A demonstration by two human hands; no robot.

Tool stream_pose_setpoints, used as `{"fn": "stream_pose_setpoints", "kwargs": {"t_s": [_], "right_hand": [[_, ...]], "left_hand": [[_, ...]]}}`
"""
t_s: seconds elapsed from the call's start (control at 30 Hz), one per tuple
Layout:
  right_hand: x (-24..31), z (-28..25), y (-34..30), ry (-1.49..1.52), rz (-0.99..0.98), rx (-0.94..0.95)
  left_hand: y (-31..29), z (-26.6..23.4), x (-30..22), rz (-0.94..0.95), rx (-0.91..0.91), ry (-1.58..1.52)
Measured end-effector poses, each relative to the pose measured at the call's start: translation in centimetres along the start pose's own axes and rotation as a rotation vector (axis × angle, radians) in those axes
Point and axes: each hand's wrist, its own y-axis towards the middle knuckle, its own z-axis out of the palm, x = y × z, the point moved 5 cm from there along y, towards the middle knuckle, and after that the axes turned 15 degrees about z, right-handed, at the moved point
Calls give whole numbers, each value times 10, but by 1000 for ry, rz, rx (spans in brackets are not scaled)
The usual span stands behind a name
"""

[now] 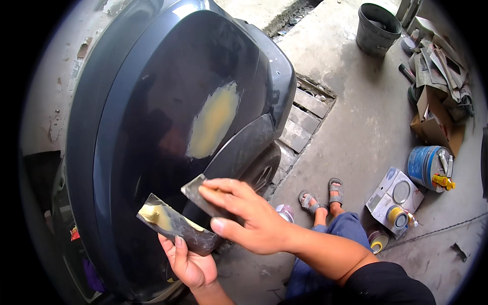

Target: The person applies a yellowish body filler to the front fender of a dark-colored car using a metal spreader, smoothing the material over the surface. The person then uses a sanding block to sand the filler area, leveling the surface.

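My left hand [192, 268] grips a dark mixing board [195, 240] from below, thumb along its near edge. Yellowish body filler [154, 214] lies heaped at the board's left end, with a thinner streak along its upper edge. In my right hand [249, 218] is a flat grey spreader [194, 189], fingers on top and thumb underneath, held just above the board's right part. Beyond both hands is a dark car body panel [157, 91], with an oblong patch of smoothed filler [214, 122] above the wheel arch.
The car's wheel [264, 170] stands by a floor grate [305, 119]. On the right are a black bucket [377, 30], a cardboard box [437, 119], a blue can [424, 165] and a white box [394, 195] with small tins. My sandalled feet [310, 201] are on the concrete floor.
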Motion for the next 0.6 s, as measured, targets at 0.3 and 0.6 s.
{"fn": "stream_pose_setpoints", "kwargs": {"t_s": [0.3,0.6], "right_hand": [[-49,-44,-19,-323,-134,-35],[-90,-82,-33,291,424,-16]], "left_hand": [[-3,18,-5,38,18,22],[-12,7,-2,53,-71,74]]}}
